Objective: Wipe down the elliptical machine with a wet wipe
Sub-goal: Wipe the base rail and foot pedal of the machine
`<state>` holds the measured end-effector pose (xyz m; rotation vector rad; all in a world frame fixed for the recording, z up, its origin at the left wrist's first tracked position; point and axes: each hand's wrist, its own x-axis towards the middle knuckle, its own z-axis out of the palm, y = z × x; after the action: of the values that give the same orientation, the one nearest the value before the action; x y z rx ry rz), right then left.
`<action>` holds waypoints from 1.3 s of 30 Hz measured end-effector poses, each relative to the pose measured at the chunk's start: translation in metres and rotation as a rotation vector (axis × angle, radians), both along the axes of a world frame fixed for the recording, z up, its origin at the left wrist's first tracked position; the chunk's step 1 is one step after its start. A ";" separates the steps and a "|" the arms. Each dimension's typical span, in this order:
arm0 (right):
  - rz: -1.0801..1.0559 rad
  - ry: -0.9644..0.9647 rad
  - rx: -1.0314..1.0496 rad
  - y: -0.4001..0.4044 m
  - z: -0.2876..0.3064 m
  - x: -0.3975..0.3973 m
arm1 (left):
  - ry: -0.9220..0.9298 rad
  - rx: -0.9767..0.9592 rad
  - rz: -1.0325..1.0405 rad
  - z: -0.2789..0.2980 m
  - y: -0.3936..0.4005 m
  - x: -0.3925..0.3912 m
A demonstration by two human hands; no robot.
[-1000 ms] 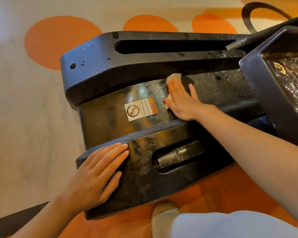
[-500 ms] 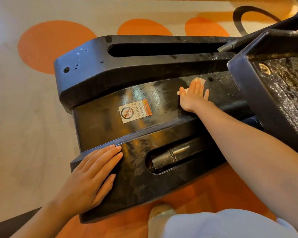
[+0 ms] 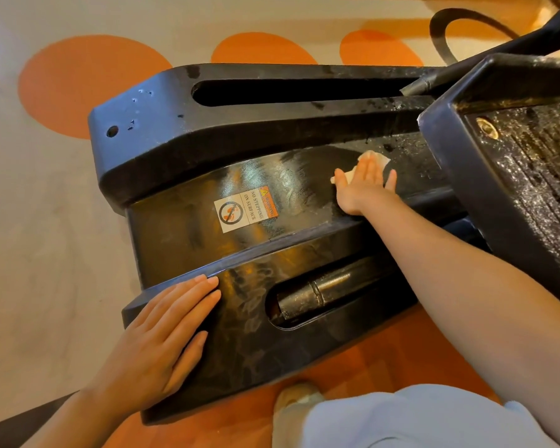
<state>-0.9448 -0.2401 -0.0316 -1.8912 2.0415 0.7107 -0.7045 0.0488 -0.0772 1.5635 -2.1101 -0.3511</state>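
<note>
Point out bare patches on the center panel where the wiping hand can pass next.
Free: the glossy strip of the center panel left of the warning sticker, and the stretch between the sticker and the right hand. Crowded: past the wet wipe the pedal overhangs the panel. The left hand rests flat on the near rail, off the panel.

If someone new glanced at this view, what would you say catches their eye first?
Most likely the right hand, stretched out flat on a white wet wipe on the elliptical machine's glossy black base. Just left of it a warning sticker reads NO STEPPING ON SURFACE. Nearer the camera, the left hand rests flat on the near rail, and orange circles dot the pale carpet beyond.
</note>
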 end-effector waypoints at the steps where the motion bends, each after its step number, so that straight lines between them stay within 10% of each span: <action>1: -0.015 0.028 0.028 0.003 0.003 0.004 | 0.004 -0.003 -0.001 -0.001 0.000 0.000; 14: 0.603 -0.129 0.234 0.039 0.013 0.053 | 0.038 -0.045 -0.002 0.000 -0.003 0.000; 22: 0.102 -0.009 0.131 0.040 0.028 0.016 | 0.045 -0.044 -0.004 -0.002 0.000 0.001; 39: -0.047 0.054 0.206 0.051 0.054 0.036 | 0.062 -0.007 -0.023 -0.003 0.000 0.003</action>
<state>-0.9085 -0.1893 0.0224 -1.7221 1.9532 0.9308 -0.7015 0.0492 -0.0799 1.5059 -2.0818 -0.3944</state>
